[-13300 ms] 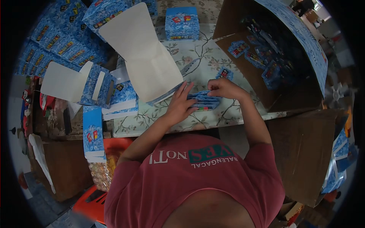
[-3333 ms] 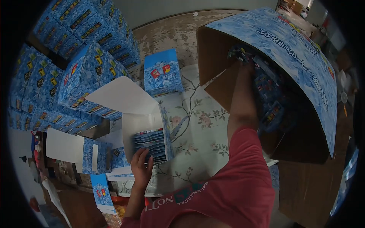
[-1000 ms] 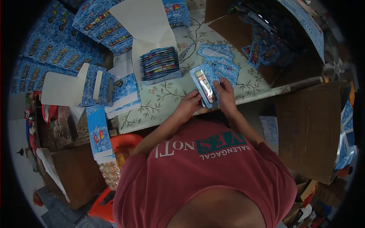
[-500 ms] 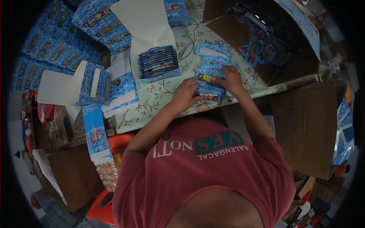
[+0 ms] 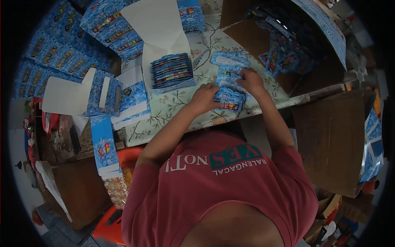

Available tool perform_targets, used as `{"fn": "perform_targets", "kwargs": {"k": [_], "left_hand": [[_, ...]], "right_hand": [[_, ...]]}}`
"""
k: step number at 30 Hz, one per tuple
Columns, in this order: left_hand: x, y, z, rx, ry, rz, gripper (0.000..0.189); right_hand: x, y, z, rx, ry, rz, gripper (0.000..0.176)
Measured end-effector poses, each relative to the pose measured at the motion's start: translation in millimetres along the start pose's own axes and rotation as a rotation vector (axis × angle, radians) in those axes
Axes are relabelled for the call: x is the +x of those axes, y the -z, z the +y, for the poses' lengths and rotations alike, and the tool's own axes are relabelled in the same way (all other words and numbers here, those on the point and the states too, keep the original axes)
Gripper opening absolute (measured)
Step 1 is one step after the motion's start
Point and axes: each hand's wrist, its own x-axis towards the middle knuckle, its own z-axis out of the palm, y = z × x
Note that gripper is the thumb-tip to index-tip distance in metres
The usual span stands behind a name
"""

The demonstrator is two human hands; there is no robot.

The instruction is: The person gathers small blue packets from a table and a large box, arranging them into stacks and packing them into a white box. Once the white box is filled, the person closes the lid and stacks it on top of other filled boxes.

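Observation:
Near the table's front edge lies a small stack of blue printed packets (image 5: 229, 100). My left hand (image 5: 204, 99) grips its left side, thumb toward the lower corner and fingers along the top. My right hand (image 5: 252, 82) is closed, its thumb and fingers pinched at the upper right edge of the packets; the exact one in the pinch is partly hidden. Just beyond, more blue packets (image 5: 231, 59) lie overlapping in a row up the table. Left of my hands, an open display box (image 5: 173, 84) with a raised white lid holds a row of upright packets.
At the right, a large carton (image 5: 284, 76) lies on its side with many loose packets inside. Stacked blue boxes (image 5: 111, 29) stand at the back left. An open box (image 5: 98, 90) and flat printed card (image 5: 133, 96) lie at the table's left edge.
The packets by my left hand have come together into a neater stack. My right hand has drawn slightly back and closed from spread fingers into a pinch.

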Motion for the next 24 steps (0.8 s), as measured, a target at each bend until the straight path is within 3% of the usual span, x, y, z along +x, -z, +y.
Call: {"fn": "perform_targets", "kwargs": {"k": [3, 4, 5, 7, 9, 10, 11, 12, 13, 17, 18, 19, 21, 22, 24], "left_hand": [[-3, 8, 8, 0.194, -0.025, 0.041, 0.055], [-5, 11, 12, 0.192, -0.026, 0.038, 0.055], [-7, 14, 15, 0.057, 0.033, 0.001, 0.051], [-18, 14, 18, -0.078, 0.094, -0.036, 0.048], [-33, 9, 13, -0.007, 0.228, 0.189, 0.045], [-32, 7, 8, -0.006, 0.223, 0.186, 0.045], [-34, 2, 4, 0.009, 0.251, 0.314, 0.047], [-36, -1, 3, 0.024, 0.280, 0.442, 0.049], [-35, -2, 5, 0.022, 0.281, 0.440, 0.049], [-26, 2, 21, 0.036, 0.262, 0.431, 0.056], [-28, 4, 23, 0.120, 0.242, 0.410, 0.057], [-29, 6, 24, 0.123, 0.243, 0.411, 0.057], [-27, 8, 26, -0.012, 0.384, 0.250, 0.055], [-28, 8, 24, -0.015, 0.380, 0.256, 0.055], [-32, 17, 14, -0.037, 0.200, 0.114, 0.054]], "right_hand": [[-1, 12, 7, 0.104, 0.076, -0.046, 0.021], [-4, 19, 9, 0.279, 0.017, -0.098, 0.019], [-7, 27, 10, 0.454, -0.042, -0.148, 0.018], [-21, 48, 6, 0.493, -0.103, -0.106, 0.016], [-39, 53, -2, 0.534, -0.165, -0.057, 0.014], [-48, 49, -11, 0.645, -0.244, -0.114, 0.015], [-56, 41, -20, 0.755, -0.325, -0.178, 0.015], [-62, 21, -26, 0.784, -0.260, -0.201, 0.017], [-66, 3, -34, 0.811, -0.189, -0.223, 0.018], [-44, -2, -45, 1.036, -0.247, -0.271, 0.019], [-35, -4, -27, 0.849, -0.266, -0.118, 0.021], [-25, -7, -11, 0.852, -0.265, -0.118, 0.021], [-15, -9, 17, -0.371, 0.017, 0.437, 0.024], [-18, -8, 31, -0.376, 0.021, 0.441, 0.024], [-12, -2, 43, 0.279, -0.210, -0.073, 0.020]]}}
